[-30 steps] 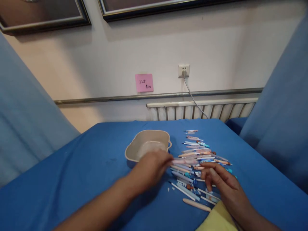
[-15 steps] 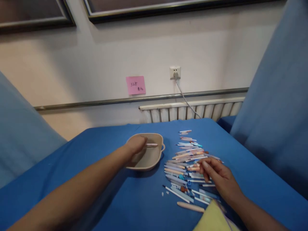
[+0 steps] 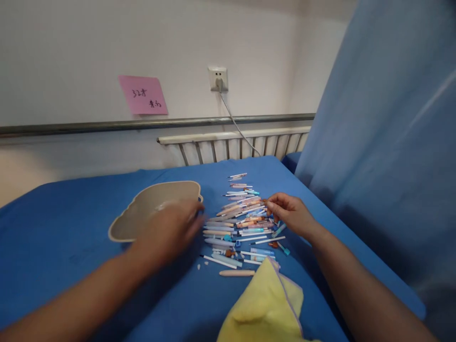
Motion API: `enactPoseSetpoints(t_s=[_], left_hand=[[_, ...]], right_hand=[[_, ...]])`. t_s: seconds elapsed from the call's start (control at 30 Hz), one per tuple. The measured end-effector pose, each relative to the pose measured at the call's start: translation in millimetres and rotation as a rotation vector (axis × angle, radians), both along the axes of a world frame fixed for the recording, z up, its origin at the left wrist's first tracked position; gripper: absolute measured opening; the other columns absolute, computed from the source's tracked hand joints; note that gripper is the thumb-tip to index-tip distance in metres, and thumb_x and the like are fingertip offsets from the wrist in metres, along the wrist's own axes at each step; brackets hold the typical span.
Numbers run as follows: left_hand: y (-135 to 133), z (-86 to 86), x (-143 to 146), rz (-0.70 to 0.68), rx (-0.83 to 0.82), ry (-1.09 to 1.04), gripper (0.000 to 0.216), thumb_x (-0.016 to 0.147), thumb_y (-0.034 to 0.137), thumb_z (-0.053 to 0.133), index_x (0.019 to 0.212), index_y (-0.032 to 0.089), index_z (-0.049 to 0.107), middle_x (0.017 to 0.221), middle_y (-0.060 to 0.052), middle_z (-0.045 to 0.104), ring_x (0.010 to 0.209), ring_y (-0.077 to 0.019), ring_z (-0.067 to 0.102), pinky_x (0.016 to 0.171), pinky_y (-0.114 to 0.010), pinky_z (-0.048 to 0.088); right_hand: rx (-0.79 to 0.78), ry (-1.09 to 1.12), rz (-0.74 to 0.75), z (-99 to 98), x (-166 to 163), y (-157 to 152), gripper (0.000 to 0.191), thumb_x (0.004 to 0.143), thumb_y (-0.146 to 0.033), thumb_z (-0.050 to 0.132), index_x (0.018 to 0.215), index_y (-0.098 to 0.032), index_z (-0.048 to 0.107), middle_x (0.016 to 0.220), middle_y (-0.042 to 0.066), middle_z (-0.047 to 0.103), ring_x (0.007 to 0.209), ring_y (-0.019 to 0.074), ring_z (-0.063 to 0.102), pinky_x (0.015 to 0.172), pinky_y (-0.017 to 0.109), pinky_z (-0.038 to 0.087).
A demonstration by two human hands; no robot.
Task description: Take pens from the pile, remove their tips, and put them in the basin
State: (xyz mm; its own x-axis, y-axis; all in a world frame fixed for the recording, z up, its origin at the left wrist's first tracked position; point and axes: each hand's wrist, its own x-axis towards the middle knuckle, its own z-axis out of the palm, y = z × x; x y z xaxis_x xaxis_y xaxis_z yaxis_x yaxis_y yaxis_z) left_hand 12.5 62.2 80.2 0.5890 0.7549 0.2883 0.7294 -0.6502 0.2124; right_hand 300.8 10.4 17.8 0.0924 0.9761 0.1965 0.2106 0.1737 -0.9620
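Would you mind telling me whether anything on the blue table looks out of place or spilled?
Yes: loose pens and caps lie scattered in a heap on the blue cloth beside the beige plastic bowl, and a crumpled yellow cloth sits at the near edge.

beige bowl (image 3: 142,213); blue tablecloth (image 3: 53,237); pastel pens (image 3: 242,223); yellow cloth (image 3: 263,304); pink note (image 3: 143,95).

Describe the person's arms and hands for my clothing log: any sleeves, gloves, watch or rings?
Both forearms are bare as far as the picture shows them, with no sleeve in sight. The left hand and the right hand wear no gloves. No watch, bracelet or ring shows, though the left hand is motion-blurred.
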Motion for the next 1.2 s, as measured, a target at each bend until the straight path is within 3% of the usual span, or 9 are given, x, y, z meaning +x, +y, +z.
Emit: enactPoseSetpoints(t_s=[0.13, 0.3, 0.47, 0.6, 0.73, 0.83, 0.97, 1.07, 1.2], left_hand=[[-93, -40.3, 39, -0.602, -0.164, 0.086, 0.042, 0.078, 0.031, 0.064, 0.119, 0.033, 0.054, 0.131, -0.006, 0.054, 0.117, -0.0296, 0.051, 0.092, -0.041, 0.045], [-127, -67.9, 63, -0.698, -0.262, 0.105, 0.026, 0.087, 0.030, 0.054, 0.112, 0.027, 0.058, 0.133, -0.006, 0.052, 0.123, -0.0277, 0.045, 0.099, -0.038, 0.042], [-137, -92.7, 94, -0.782, -0.059, -0.052, 0.013, 0.091, 0.025, 0.049, 0.097, 0.020, 0.060, 0.120, -0.003, 0.062, 0.117, -0.0204, 0.050, 0.098, -0.029, 0.041], [-144, -112.1, 128, -0.773, -0.012, -0.035, 0.021, 0.089, 0.035, 0.052, 0.098, 0.019, 0.061, 0.122, -0.005, 0.060, 0.115, -0.0249, 0.050, 0.091, -0.033, 0.042], [-140, -107.0, 137, -0.795, -0.097, -0.010, 0.037, 0.086, 0.048, 0.051, 0.107, 0.019, 0.057, 0.127, -0.007, 0.057, 0.117, -0.0262, 0.047, 0.091, -0.036, 0.041], [-136, -89.4, 120, -0.741, -0.112, -0.045, 0.030, 0.092, 0.031, 0.046, 0.121, 0.023, 0.048, 0.135, -0.004, 0.051, 0.123, -0.0235, 0.042, 0.096, -0.035, 0.037], [-124, -64.9, 80, -0.749, -0.223, -0.121, 0.033, 0.087, 0.038, 0.052, 0.114, 0.020, 0.050, 0.122, -0.006, 0.059, 0.109, -0.0216, 0.052, 0.093, -0.034, 0.039], [-104, -61.5, 47, -0.531, -0.243, -0.132, 0.016, 0.090, 0.020, 0.045, 0.101, 0.022, 0.057, 0.103, -0.005, 0.066, 0.094, -0.0189, 0.057, 0.087, -0.032, 0.042], [-66, -68.6, 16, -0.251, -0.191, -0.152, 0.018, 0.091, 0.018, 0.043, 0.099, 0.021, 0.058, 0.095, -0.005, 0.066, 0.088, -0.0189, 0.058, 0.081, -0.032, 0.044]], right_hand=[[0.001, 0.021, 0.014, -3.3, -3, 2, 0.023, 0.079, -0.041, 0.058, 0.078, -0.018, 0.058, 0.061, -0.003, 0.061, 0.046, 0.0086, 0.049, 0.048, 0.023, 0.041], [0.017, 0.034, 0.017, -4.8, -2, 2, 0.024, 0.079, -0.041, 0.058, 0.080, -0.017, 0.059, 0.061, -0.003, 0.060, 0.046, 0.0083, 0.049, 0.048, 0.022, 0.041], [0.064, 0.025, -0.027, -1.1, 2, 2, 0.026, 0.080, -0.043, 0.057, 0.081, -0.017, 0.058, 0.063, -0.002, 0.060, 0.049, 0.0087, 0.050, 0.049, 0.022, 0.041], [0.068, 0.005, -0.031, -1.2, 4, 3, 0.025, 0.081, -0.042, 0.056, 0.082, -0.016, 0.057, 0.064, -0.002, 0.059, 0.049, 0.0088, 0.049, 0.049, 0.023, 0.040], [0.047, -0.021, -0.030, -3.2, 6, 4, 0.023, 0.081, -0.039, 0.055, 0.081, -0.016, 0.057, 0.064, -0.003, 0.058, 0.049, 0.0082, 0.049, 0.049, 0.022, 0.039], [0.012, -0.036, 0.013, -6.1, 5, 3, 0.020, 0.079, -0.036, 0.057, 0.078, -0.016, 0.057, 0.062, -0.004, 0.057, 0.047, 0.0078, 0.048, 0.048, 0.021, 0.039], [-0.056, -0.087, 0.155, -12.5, -5, -2, 0.014, 0.077, -0.030, 0.059, 0.075, -0.016, 0.058, 0.060, -0.004, 0.055, 0.049, 0.0078, 0.047, 0.048, 0.020, 0.039], [-0.111, -0.163, 0.256, -17.2, -16, -7, 0.008, 0.079, -0.024, 0.056, 0.076, -0.017, 0.057, 0.056, -0.006, 0.049, 0.047, 0.0072, 0.043, 0.044, 0.018, 0.034], [-0.057, -0.305, 0.340, -21.0, -27, -12, 0.004, 0.078, -0.017, 0.056, 0.075, -0.018, 0.059, 0.058, -0.005, 0.052, 0.052, 0.0083, 0.044, 0.048, 0.018, 0.034]])
